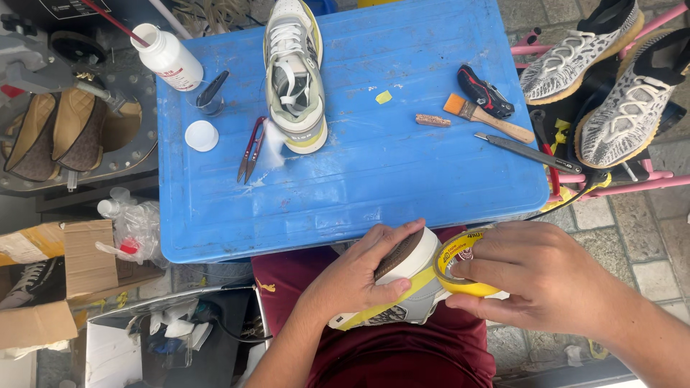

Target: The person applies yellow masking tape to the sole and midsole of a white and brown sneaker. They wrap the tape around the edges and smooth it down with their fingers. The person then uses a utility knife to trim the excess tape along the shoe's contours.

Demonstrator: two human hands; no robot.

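A white-soled sneaker with a brown tread (404, 276) lies sole-up on the person's lap, under the left hand (359, 276) and just left of the right hand. Its long axis runs from lower left to upper right, and which end is the toe I cannot tell. The left hand's curled fingers press on the sole. The right hand (535, 276) grips a yellow roll of masking tape (460, 271), a strip stretched across the shoe. Beyond both hands stands a blue plastic table (402, 179) bearing another white and yellow sneaker (295, 79).
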